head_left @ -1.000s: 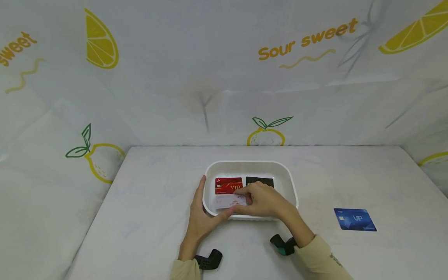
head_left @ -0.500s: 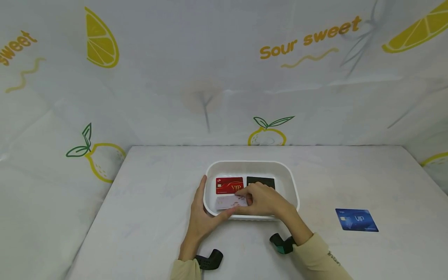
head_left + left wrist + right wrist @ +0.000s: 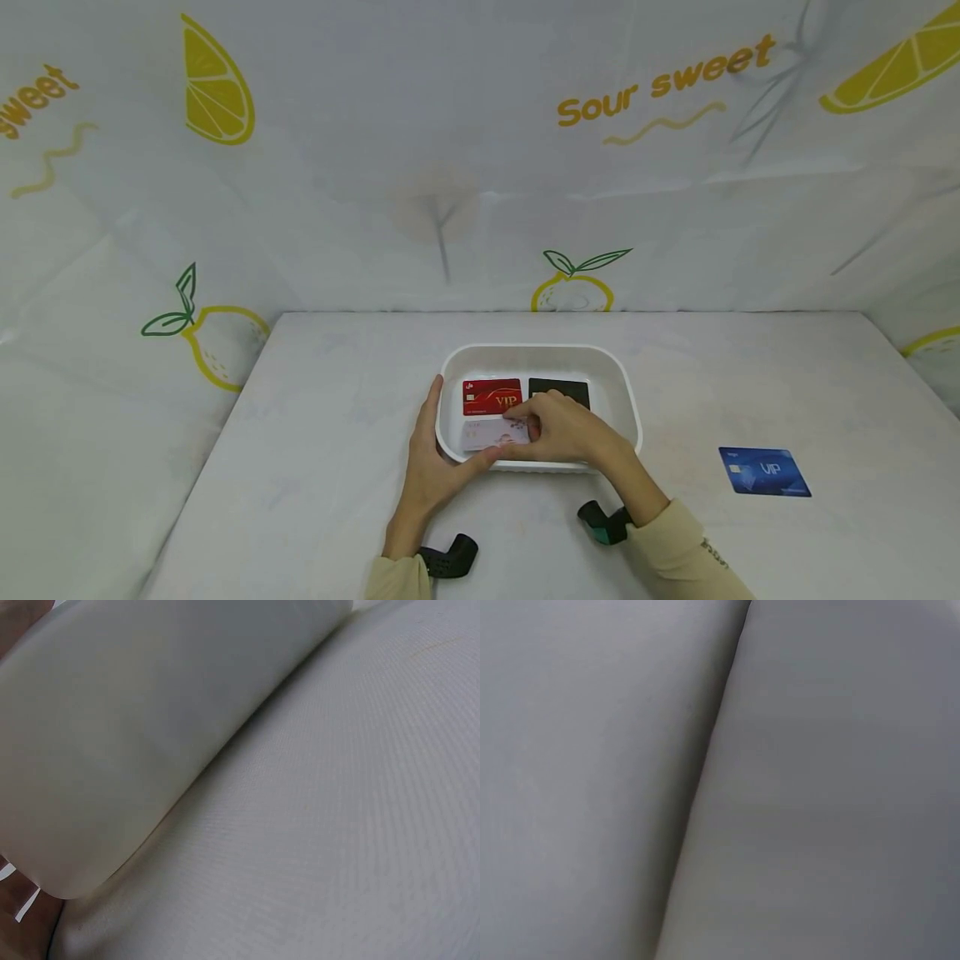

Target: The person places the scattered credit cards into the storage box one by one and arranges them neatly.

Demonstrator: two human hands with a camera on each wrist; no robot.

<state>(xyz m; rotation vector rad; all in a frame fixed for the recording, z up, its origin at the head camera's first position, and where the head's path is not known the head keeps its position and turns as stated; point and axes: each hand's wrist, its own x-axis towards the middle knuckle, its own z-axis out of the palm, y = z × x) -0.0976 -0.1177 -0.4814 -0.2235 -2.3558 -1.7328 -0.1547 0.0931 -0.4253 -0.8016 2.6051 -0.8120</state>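
In the head view, a white plastic tray holds a red VIP card, a black card partly hidden by fingers, and a pale card with a floral print. My left hand grips the tray's near-left corner, fingers along the left wall and thumb at the front rim. Reaching in over the front rim, my right hand pinches the pale card's right part between thumb and forefinger. The left wrist view shows the tray's outer wall; the right wrist view shows only pale blurred surfaces.
A blue VIP card lies on the white-covered table, right of the tray. Dark wrist devices sit at both wrists. A lemon-printed cloth hangs behind the table.
The pale card has shifted slightly toward the tray's front, leaving a small gap below the red card. Both hands stay nearly still, and the head view has shifted a little.
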